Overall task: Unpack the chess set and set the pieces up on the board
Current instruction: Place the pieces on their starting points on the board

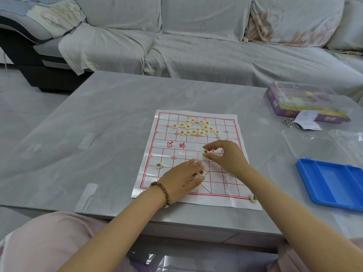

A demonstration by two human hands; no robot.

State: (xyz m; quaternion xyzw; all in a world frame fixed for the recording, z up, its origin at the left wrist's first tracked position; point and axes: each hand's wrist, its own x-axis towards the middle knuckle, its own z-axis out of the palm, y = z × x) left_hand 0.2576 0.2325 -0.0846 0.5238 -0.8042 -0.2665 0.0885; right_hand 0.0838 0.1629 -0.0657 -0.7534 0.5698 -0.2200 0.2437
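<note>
A white paper board [176, 150] with a red grid lies on the grey table. Several cream discs with red characters [196, 128] sit clustered near its far edge. My right hand [225, 156] pinches one cream disc [205, 152] between thumb and fingers just above the board's middle. My left hand [182, 179] lies low over the near half, fingers curled round black-lettered discs [198, 173]. A lone black-lettered disc [158, 165] sits on the board's left side, another disc [253, 198] at the near right corner.
A blue plastic tray [332, 185] lies at the right, a clear lid [306, 142] beyond it. A purple box [306, 103], paper slips and a metal chain [290, 122] sit at the far right. A covered sofa [196, 46] stands behind the table [88, 144].
</note>
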